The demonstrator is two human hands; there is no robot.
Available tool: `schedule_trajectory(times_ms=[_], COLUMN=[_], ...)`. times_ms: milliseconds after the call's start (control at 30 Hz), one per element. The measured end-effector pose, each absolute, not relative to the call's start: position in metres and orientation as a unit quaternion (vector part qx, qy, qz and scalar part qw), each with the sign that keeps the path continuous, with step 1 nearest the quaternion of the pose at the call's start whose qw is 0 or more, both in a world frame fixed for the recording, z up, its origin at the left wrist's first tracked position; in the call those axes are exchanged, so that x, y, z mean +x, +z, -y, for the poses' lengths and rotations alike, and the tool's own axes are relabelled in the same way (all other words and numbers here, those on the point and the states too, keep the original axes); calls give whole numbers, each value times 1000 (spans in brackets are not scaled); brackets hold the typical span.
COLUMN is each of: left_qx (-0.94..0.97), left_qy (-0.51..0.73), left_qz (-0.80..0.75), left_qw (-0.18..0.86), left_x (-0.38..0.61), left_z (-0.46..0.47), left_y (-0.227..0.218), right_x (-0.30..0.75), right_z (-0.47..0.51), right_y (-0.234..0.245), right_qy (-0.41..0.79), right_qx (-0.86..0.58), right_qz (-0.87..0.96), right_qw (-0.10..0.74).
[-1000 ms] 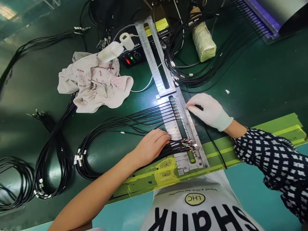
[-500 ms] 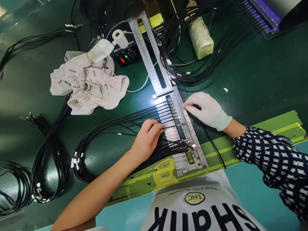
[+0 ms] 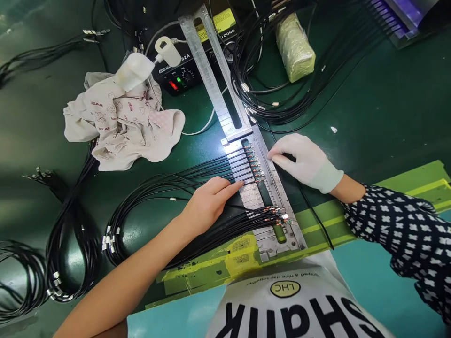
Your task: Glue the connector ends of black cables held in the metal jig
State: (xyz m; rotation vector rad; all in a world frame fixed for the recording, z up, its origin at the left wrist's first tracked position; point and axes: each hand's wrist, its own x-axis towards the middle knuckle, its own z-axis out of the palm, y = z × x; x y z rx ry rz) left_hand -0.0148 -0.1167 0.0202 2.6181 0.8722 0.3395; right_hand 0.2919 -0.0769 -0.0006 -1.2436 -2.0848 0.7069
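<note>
A long metal slotted jig (image 3: 282, 195) lies slanted on the green bench. Several black cables (image 3: 169, 183) sit side by side in its slots, their copper-red tips over the middle channel. My bare left hand (image 3: 207, 202) lies flat on the cables, index finger stretched along the nearest seated one at the jig's left rail. Below it a loose bunch of cable ends (image 3: 273, 215) crosses the jig. My gloved right hand (image 3: 306, 162) rests on the right rail with fingers curled over a single black cable (image 3: 317, 220) that runs back toward me.
A printed cloth (image 3: 120, 122) lies at the left, beside a white lamp head (image 3: 136, 70) and a control box (image 3: 179, 77) with red and green lights. A wrapped yellowish block (image 3: 295, 47) and cable coils (image 3: 282, 103) sit behind. More cable bundles (image 3: 66, 225) lie far left.
My left hand left the loose bunch, moved up to the seated row, and its fingers went from pinched to stretched flat. The right hand stayed put.
</note>
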Motion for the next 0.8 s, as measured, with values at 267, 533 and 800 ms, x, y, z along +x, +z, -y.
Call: schedule_trajectory(times_ms=[267, 533, 800], left_qx=[918, 910, 922], left_qy=[158, 125, 126], left_qz=[-318, -393, -333], left_qw=[178, -34, 155], left_x=[-7, -6, 14], left_z=[119, 146, 152], left_y=[8, 8, 27], right_x=[291, 291, 292], right_z=[77, 75, 77], right_y=[1, 0, -3], right_qy=[266, 269, 259], right_qx=[-473, -468, -475], right_qz=[786, 788, 788], right_qw=[298, 297, 294])
